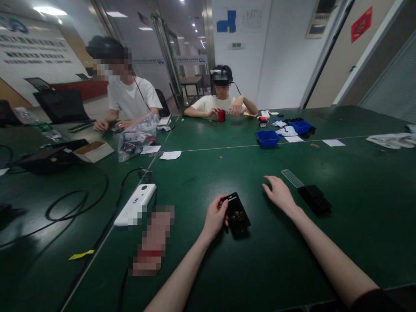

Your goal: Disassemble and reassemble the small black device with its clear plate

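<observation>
My left hand (pixel 214 216) grips a flat black rectangular packet (pixel 239 216) with gold marks on its face, thumb on top along its left edge. The packet is tilted a little above the green table, and what it contains cannot be seen. To the right, my right hand (pixel 277 191) hovers low over the table, holding nothing, fingers stretched and apart. Just beyond its fingers lies a clear, ruler-like plastic strip (pixel 292 178). One end of that strip meets a dark block-shaped object (pixel 314 200), whose kind I cannot make out.
Left of my hands lie a white device marked 5 (pixel 136 203), a blurred pinkish object (pixel 156 238) and black cables (pixel 86 195). Farther back are a clear plastic bag (pixel 138 136), a blue tray (pixel 267 138) and two people seated, one handling a red object (pixel 221 115).
</observation>
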### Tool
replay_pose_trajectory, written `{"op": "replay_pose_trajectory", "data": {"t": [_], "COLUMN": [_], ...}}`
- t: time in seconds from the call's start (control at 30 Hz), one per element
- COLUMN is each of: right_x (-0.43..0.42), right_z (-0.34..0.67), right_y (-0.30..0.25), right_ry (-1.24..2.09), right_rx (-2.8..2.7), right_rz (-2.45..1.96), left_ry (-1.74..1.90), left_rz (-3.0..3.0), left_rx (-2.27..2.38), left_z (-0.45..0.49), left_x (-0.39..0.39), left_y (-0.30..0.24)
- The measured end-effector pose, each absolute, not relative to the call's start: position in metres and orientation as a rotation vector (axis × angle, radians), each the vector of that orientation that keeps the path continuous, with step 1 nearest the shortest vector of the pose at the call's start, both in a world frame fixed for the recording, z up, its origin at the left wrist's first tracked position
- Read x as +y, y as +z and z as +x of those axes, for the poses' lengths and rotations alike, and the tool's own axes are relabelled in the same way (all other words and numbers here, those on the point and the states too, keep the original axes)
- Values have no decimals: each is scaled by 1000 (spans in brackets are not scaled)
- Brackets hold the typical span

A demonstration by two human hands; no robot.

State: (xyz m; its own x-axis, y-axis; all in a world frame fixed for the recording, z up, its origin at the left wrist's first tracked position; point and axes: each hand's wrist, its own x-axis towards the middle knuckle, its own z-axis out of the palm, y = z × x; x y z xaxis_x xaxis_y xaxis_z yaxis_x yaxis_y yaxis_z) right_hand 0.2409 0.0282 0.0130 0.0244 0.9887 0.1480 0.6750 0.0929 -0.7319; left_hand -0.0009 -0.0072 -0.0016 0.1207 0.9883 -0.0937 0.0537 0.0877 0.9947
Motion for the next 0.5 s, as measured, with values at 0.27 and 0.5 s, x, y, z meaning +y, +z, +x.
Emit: {"op": "replay_pose_trajectory", "data": {"t": [0.27,0.5], "right_x": [51,46], "right_z": [286,271], "right_y": [-24,-19], "right_ry": [-163,-230], "right_rx": [-1878,-2035], "right_rz": [-2081,-2060], "left_ry": [973,980], "left_rz": [1279,1253], "left_rx": [1203,1195], "left_z": [-1,0], "left_x": [-7,-7], "left_y": [1,-1]}}
